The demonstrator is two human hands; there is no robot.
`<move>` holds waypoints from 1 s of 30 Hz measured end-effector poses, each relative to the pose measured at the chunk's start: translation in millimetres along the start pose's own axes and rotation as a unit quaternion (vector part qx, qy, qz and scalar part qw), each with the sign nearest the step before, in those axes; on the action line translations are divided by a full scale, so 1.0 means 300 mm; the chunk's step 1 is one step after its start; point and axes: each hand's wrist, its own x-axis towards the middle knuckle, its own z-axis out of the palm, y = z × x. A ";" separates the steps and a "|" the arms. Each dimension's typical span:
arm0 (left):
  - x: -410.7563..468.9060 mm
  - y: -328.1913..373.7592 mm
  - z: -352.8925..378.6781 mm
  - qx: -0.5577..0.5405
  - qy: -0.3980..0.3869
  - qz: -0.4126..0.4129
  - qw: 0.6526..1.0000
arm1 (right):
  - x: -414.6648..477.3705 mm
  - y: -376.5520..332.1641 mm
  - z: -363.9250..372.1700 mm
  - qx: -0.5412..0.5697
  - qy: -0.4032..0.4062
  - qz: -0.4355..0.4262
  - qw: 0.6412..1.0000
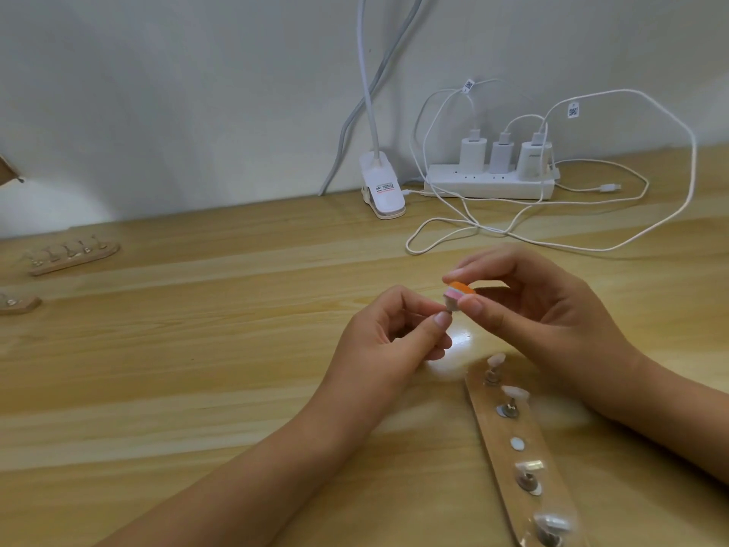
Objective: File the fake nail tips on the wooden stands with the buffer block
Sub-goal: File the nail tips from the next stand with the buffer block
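Fingers of the left hand: thumb and forefinger pinch a small pale fake nail tip on its grey stem (largely hidden, shape not clear). Fingers of the right hand: thumb below and fingertips above grip a small layered buffer block, orange on top, pink and white beneath; its end meets the pinched piece. Both hands are raised above the light wooden worktop.

Nearest, lower right: one long flat wooden stand, lying on the worktop, running from the bottom edge up toward the right wrist. It carries four upright pegs with nail tips, two pale pink ones at its far end and two clear ones at its near end; between the pairs, one bare white disc.

Middle distance, far left: second wooden stand bearing five pegs; a third stand, cut by the frame edge.

Rear, against the white wall: white clip lamp; just beside it, white power strip holding three white chargers; loose white cables looped on the worktop.
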 end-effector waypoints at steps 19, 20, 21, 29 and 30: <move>0.001 0.002 0.002 0.007 0.000 -0.003 1.000 | 0.010 0.001 -0.011 0.018 -0.010 0.092 0.996; 0.000 0.003 0.003 0.005 0.000 -0.002 1.000 | 0.013 -0.001 -0.013 0.019 0.004 0.085 0.996; 0.000 0.004 0.003 0.003 0.001 -0.002 1.000 | 0.013 -0.005 -0.013 0.029 0.012 0.067 0.997; 0.001 0.003 0.003 -0.002 0.005 -0.002 1.000 | 0.002 -0.013 -0.006 0.030 0.009 0.067 0.997; 0.001 0.003 0.003 -0.003 0.006 -0.003 1.000 | -0.003 -0.018 -0.002 0.036 0.012 0.045 0.998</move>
